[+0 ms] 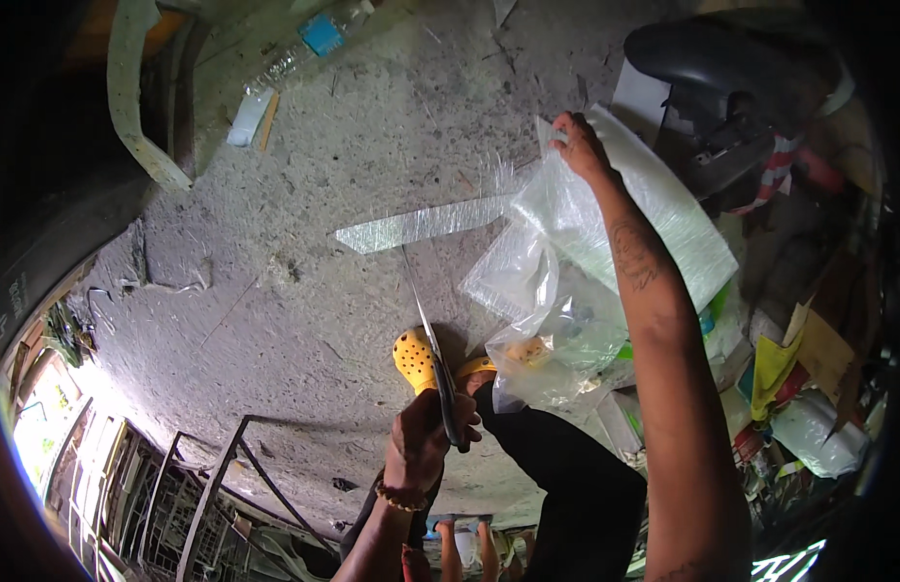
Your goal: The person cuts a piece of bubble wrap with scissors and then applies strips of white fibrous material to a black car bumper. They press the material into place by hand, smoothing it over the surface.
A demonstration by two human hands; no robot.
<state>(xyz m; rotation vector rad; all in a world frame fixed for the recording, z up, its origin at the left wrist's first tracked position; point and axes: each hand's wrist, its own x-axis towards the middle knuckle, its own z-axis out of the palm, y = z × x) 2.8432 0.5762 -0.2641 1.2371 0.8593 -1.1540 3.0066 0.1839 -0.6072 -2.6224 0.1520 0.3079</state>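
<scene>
Right forearm (671,359) extends from the lower right to the fibrous white sheet (654,209), upper right of the frame. Right hand (584,150): fingers bent at the sheet's upper edge; a firm pinch cannot be confirmed. Left hand (421,436), lower centre: wrapped around black-handled scissors (442,378), blade upward. Sheet is probably light, flexible, prone to fraying; grip at a flat corner, clear of the likely slippery plastic film (576,325).
</scene>
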